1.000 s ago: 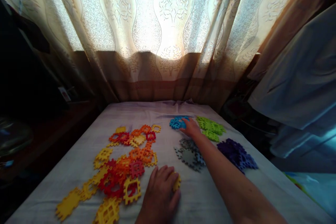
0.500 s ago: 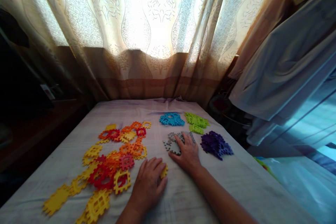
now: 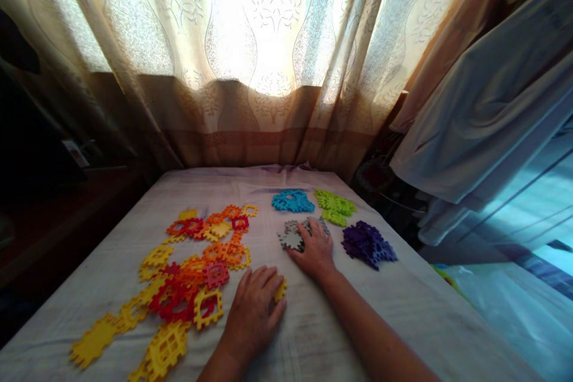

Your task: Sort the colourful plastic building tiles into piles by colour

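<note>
My left hand [image 3: 253, 313] rests low on the bedsheet, its fingers curled around a yellow interlocking plastic piece [image 3: 280, 289]. Only that piece's toothed edge shows past the index finger; the palm hides the rest. My right hand [image 3: 316, 250] lies with fingers spread on the pile of grey interlocking pieces [image 3: 292, 237], covering part of it. Just right of that hand is a dark purple pile [image 3: 364, 243]. Beyond it lie a blue pile [image 3: 293, 200] and a lime green pile [image 3: 335, 205].
Left of my left hand, yellow, orange and red pieces are scattered, among them a red square frame [image 3: 215, 274] and a flat yellow piece [image 3: 95, 340]. A patterned curtain [image 3: 273, 119] hangs behind the bed. Clothes [image 3: 483, 95] hang at the right.
My right hand has shifted slightly left and drawn back a little over the grey pile, showing more of its left side. My left hand stays almost still.
</note>
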`<state>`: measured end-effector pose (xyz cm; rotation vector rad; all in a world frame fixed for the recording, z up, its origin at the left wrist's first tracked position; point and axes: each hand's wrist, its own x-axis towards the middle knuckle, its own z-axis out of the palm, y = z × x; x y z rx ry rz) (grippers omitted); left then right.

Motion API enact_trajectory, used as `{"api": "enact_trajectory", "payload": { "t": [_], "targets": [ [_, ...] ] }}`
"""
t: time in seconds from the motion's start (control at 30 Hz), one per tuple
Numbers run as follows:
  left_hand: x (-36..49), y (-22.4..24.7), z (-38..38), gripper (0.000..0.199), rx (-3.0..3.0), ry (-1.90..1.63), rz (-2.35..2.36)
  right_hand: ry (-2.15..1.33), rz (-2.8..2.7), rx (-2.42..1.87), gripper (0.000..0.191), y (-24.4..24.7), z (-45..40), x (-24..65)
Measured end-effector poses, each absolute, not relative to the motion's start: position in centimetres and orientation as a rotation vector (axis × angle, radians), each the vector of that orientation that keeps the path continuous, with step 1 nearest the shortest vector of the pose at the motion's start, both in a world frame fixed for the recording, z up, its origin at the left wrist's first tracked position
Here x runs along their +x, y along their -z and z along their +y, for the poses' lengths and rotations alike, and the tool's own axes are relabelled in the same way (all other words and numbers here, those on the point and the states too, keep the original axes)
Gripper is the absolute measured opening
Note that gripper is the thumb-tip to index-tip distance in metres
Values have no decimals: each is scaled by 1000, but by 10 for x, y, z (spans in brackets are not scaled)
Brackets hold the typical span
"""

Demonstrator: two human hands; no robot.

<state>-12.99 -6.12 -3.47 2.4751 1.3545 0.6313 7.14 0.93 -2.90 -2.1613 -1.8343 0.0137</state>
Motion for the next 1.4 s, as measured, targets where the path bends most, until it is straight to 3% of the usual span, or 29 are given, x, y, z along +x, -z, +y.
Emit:
{"api": "enact_trajectory", "payload": {
  "t": [0.23,0.43,0.57,0.77,0.93,1.1,1.23,1.4],
  "targets": [
    [-130,29,-62,42,2482,-646,1347,68,-1893,-1971,69,29,-13,74],
    [-127,25,-65,41,2506,-742,1370,202,-1857,-1735,46,44,-52,71],
    [-138,29,-61,36,2489,-978,1296,228,-1915,-1574,39,52,-79,58],
    [-195,28,-74,33,2449,-1354,1369,139,-2093,-1531,44,49,-103,36],
    [-257,22,-110,36,2585,-1184,1804,3,-2133,-1758,48,32,-100,15],
    [-297,37,-133,49,2229,-825,2445,-67,-2218,-1756,39,23,-98,1],
    [-303,49,-136,50,2226,-631,2367,-77,-2132,-1754,30,21,-101,1],
    [-302,47,-135,48,2368,-692,2175,-74,-2037,-1866,27,14,-98,-1]
  ]
}}
